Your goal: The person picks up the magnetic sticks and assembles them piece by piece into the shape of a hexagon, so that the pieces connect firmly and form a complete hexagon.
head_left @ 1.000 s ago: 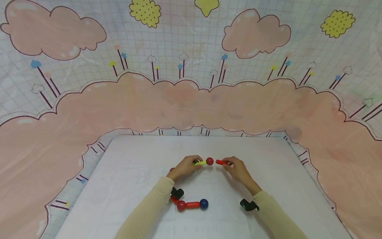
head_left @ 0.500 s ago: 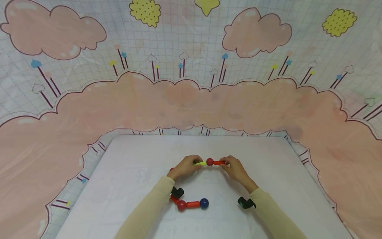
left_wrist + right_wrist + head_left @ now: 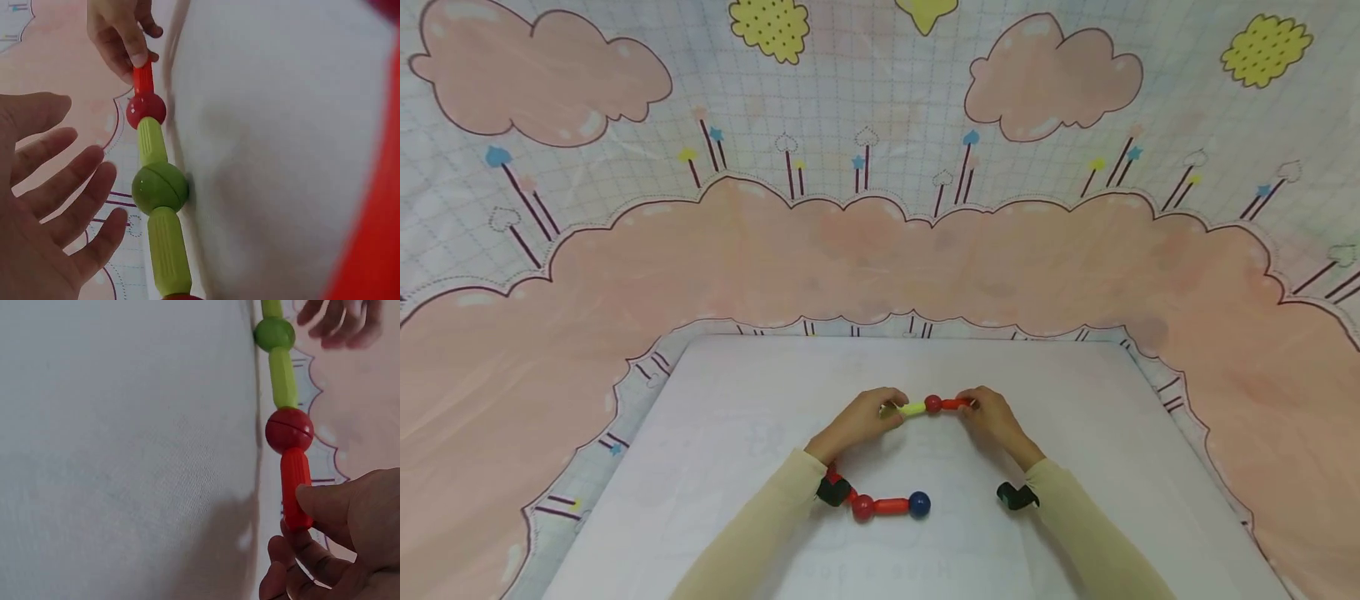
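Note:
A toy chain lies on the white board (image 3: pixel 737 400): a green rod (image 3: pixel 167 250), green ball (image 3: pixel 160 186), yellow-green rod (image 3: pixel 912 408), red ball (image 3: pixel 933 404) and red rod (image 3: pixel 957 404) joined end to end. My right hand (image 3: pixel 991 415) pinches the red rod (image 3: pixel 295 487) between thumb and fingertips. My left hand (image 3: pixel 863 417) hovers beside the green end; in the left wrist view its fingers (image 3: pixel 75 187) are spread straight and hold nothing. A second chain of red ball (image 3: pixel 862 507), red rod (image 3: pixel 891 505) and blue ball (image 3: pixel 919 503) lies nearer me, by my left wrist.
The board rests on a cloth printed with pink clouds (image 3: pixel 880 258), which spreads around it and up the back. Black wrist cameras (image 3: pixel 1017 497) sit on both cream sleeves. Bare board stretches to the left and right of my hands.
My right hand moved the red rod left until it joined the red ball, closing the gap. My left hand stayed at the green end.

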The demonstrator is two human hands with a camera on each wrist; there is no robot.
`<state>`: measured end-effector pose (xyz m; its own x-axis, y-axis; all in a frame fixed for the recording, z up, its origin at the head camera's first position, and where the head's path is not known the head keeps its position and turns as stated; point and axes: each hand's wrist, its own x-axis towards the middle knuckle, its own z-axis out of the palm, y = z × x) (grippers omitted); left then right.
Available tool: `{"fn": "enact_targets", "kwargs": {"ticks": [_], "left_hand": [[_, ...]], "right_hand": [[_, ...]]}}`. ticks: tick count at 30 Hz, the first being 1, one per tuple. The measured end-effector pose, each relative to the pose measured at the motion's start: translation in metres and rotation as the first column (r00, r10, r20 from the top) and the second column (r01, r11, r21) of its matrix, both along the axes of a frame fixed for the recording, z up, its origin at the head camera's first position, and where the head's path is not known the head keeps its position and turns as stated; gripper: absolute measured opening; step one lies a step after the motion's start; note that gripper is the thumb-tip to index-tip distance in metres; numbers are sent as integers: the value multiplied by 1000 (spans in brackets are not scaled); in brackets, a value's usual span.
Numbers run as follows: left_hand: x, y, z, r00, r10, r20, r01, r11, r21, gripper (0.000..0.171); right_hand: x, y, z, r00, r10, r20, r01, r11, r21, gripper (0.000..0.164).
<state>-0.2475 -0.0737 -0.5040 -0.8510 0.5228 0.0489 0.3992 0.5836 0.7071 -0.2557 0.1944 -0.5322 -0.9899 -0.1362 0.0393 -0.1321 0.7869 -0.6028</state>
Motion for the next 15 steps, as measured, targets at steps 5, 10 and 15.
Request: {"fn": "enact_targets", "kwargs": {"ticks": [5,10,15], "left_hand": [[17,-5,2,997,-60,54,63,997,-46,32],[33,-10,2,995,-64,79,70,995,-64,31],[46,-12,2,990,-91,111,102,990,-102,34]], "right_hand": [[-4,2,-1,1000,-21,-3,21,1000,7,23],[-9,6,0,999,-44,9,44,999,-17,25],[-15,11,-2,994,-94,59,95,995,-15,27]]}}
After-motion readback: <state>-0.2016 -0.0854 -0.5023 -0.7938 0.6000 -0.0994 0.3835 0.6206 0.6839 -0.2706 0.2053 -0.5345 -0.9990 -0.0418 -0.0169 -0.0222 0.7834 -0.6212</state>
